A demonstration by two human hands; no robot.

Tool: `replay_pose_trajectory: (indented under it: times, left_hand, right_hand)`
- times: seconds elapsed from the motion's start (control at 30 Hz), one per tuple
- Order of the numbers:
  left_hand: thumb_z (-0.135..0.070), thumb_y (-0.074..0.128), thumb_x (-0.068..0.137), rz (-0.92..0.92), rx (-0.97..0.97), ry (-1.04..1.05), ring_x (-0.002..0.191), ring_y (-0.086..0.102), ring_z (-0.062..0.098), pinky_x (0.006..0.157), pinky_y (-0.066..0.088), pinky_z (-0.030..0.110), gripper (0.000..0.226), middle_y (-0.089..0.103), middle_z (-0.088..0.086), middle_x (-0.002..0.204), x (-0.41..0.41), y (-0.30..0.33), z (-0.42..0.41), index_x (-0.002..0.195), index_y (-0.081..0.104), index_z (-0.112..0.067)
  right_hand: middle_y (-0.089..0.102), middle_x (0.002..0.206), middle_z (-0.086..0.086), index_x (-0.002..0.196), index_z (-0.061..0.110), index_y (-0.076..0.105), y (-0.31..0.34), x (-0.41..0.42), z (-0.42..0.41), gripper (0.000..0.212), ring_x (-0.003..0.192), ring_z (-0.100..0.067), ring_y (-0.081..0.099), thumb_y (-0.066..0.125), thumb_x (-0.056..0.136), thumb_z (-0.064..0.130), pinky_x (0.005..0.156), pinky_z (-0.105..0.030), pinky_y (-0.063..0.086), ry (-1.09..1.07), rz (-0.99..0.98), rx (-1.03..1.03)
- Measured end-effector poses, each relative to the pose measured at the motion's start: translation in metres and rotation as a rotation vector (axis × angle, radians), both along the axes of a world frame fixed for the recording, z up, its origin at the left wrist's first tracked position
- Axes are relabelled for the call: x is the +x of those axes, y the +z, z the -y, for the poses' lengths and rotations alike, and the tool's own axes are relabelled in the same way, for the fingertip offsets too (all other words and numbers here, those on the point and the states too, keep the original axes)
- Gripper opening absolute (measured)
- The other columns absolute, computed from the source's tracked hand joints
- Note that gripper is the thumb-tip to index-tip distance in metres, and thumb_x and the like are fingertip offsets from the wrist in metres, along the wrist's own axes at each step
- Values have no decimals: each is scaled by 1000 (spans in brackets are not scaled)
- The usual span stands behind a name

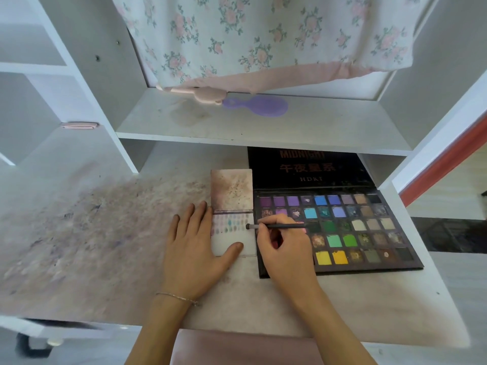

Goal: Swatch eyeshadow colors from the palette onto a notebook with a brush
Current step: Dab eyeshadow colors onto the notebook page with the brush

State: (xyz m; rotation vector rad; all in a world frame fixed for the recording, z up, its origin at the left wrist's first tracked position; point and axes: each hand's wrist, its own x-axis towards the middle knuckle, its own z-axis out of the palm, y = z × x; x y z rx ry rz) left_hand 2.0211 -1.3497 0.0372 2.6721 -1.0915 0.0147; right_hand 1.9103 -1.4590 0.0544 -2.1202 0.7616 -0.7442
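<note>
The right hand grip pinches the brush, tip beside the swatches; the left hand, flat, steadies the notebook.

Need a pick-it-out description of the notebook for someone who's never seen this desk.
On the desk, find the big open palette of colour squares. The notebook lies against its left edge, pinned by the left hand, with the right hand holding the brush at its right edge. It alone is small, pale paper bearing rows of faint oval swatches.
</note>
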Motion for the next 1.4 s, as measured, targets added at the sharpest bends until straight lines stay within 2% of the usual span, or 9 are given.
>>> replay_pose_trajectory:
  times: [0.1,0.23,0.4,0.53,0.8,0.97,1.13,1.3,1.4]
  left_hand:
    - [-78,4,61,-2,4,0,142,-4,13,109,-16,29,103,6,-3,155,0,0,0,146,9,-19]
    - [-78,4,61,-3,8,-3,142,-4,13,110,-14,30,103,6,-3,155,0,0,0,146,9,-19]
    - [-78,3,61,-4,13,-4,142,-5,13,110,-15,30,103,5,-3,155,0,0,0,146,8,-20]
    - [-78,5,61,-11,2,-6,142,-3,14,110,-14,30,103,7,-3,155,-1,1,0,146,10,-19]
    - [-78,2,60,-12,13,-6,142,-6,13,109,-16,30,104,4,-4,155,-1,2,0,146,6,-20]
    - [-77,2,60,-9,11,-2,142,-6,13,108,-16,29,104,5,-4,155,0,1,0,146,6,-20]
    - [-78,3,60,-9,6,0,142,-5,13,109,-15,29,103,6,-4,155,0,0,0,146,7,-20]
    - [-79,5,62,-12,0,0,142,-5,13,110,-15,30,102,5,-4,155,1,-2,0,146,7,-21]
    - [-78,12,66,-16,-6,1,142,-4,13,110,-13,31,99,6,-3,155,2,-3,0,146,7,-20]
  right_hand:
    - [55,68,13,82,28,55,0,1,0,9,70,-11,55,57,85,19,64,-29,46,4,-34,-2]
    - [58,72,6,84,23,57,0,0,0,5,72,-15,55,56,85,18,66,-35,48,10,-47,-5]
    - [49,69,17,81,30,51,-1,2,0,13,72,-14,54,55,86,19,65,-32,47,6,-49,-28]
    - [55,73,10,82,27,54,-3,2,0,10,72,-13,54,57,85,18,66,-34,48,8,-47,-33]
    - [54,75,11,81,31,51,-3,2,0,14,74,-13,54,56,85,19,68,-34,49,5,-58,-33]
    - [54,78,10,88,22,61,-3,2,0,6,76,-12,54,56,86,19,71,-31,48,-13,-67,-53]
    - [55,79,9,87,22,60,-3,3,0,6,75,-12,54,56,86,18,70,-33,49,0,-66,-61]
    - [53,81,12,91,16,64,-1,4,-1,13,76,-8,53,53,84,18,69,-28,48,-25,51,-113]
    - [51,82,22,92,13,63,1,6,1,18,80,0,53,49,83,18,74,-22,47,-67,173,-55]
